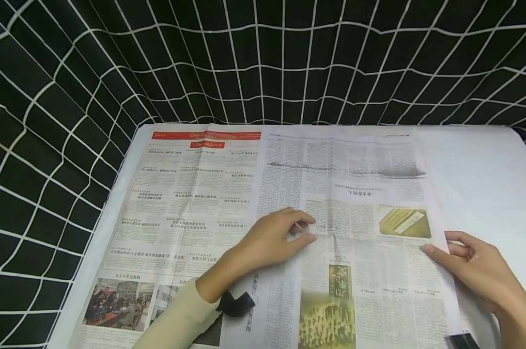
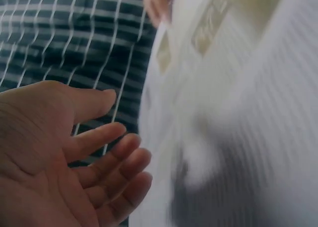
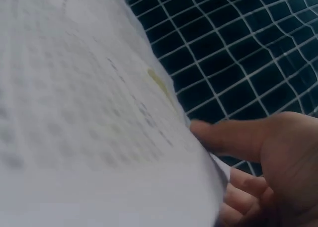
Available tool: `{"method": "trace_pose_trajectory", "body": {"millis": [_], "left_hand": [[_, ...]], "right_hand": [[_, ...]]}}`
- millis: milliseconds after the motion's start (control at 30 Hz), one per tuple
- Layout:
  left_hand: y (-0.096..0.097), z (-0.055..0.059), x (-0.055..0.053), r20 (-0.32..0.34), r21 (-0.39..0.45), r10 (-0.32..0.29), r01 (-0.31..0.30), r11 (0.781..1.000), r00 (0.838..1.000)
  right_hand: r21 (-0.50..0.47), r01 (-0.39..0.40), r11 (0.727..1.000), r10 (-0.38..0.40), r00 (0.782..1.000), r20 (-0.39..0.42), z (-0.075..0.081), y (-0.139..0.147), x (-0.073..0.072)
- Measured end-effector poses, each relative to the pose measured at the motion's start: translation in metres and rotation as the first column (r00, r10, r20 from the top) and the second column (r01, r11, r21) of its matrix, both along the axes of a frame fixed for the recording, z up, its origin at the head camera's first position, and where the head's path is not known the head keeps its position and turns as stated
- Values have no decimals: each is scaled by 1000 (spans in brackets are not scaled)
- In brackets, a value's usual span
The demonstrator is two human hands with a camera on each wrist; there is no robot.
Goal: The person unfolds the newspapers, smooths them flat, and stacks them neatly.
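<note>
An unfolded newspaper (image 1: pixel 389 271) lies across the white table, its right-hand page full of small columns with yellowish pictures. At that page's right edge my right hand (image 1: pixel 481 266) pinches the paper. The right wrist view has the thumb (image 3: pixel 228 137) on top of the sheet and the other fingers curled beneath its edge. My left hand (image 1: pixel 273 237) is over the middle of the newspaper, fingers loosely bent and holding nothing. In the left wrist view the left palm (image 2: pixel 44 162) and its spread fingers appear beside the sheet, with no paper between them.
The left page (image 1: pixel 180 194) carries a red banner and photographs at its lower end. White tabletop (image 1: pixel 489 184) shows to the right of the paper. Dark cloth with a white grid (image 1: pixel 263 63) rises behind the table and along its left side.
</note>
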State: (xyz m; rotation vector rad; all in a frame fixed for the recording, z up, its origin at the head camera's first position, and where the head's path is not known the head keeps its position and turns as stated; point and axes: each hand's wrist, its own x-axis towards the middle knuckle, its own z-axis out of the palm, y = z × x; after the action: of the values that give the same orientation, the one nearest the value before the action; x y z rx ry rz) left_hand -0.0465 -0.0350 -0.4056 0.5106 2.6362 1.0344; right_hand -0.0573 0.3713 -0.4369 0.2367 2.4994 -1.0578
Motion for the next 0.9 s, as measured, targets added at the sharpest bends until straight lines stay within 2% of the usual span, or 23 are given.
{"method": "trace_pose_trajectory", "body": {"millis": [67, 133, 233, 300, 433, 600, 733, 900], "left_hand": [[16, 2, -4, -14, -26, -58, 57, 998, 998], [35, 3, -9, -14, -48, -117, 116, 992, 993], [62, 3, -16, 9, -85, -190, 190, 978, 982], [80, 3, -21, 47, -113, -209, 213, 970, 977], [113, 2, -33, 108, -153, -190, 205, 967, 976], [147, -4, -48, 165, -156, -145, 171, 973, 976], [165, -6, -50, 184, -147, -142, 170, 974, 973], [175, -6, -49, 202, -115, -122, 147, 982, 972]], "right_hand": [[-30, 23, 999, -24, 999, -24, -2, -4, 3], [-20, 46, 999, -47, 997, -64, -5, -7, 5], [-17, 64, 998, -66, 989, -131, -7, -12, 7], [-11, 62, 998, -63, 982, -176, -8, -16, 9], [5, 64, 998, -61, 964, -260, -8, -24, 13], [6, 105, 994, -99, 950, -297, -6, -30, 14], [-15, 85, 996, -85, 939, -333, -5, -34, 16], [-27, 15, 1000, -24, 930, -367, 1, -37, 19]]}}
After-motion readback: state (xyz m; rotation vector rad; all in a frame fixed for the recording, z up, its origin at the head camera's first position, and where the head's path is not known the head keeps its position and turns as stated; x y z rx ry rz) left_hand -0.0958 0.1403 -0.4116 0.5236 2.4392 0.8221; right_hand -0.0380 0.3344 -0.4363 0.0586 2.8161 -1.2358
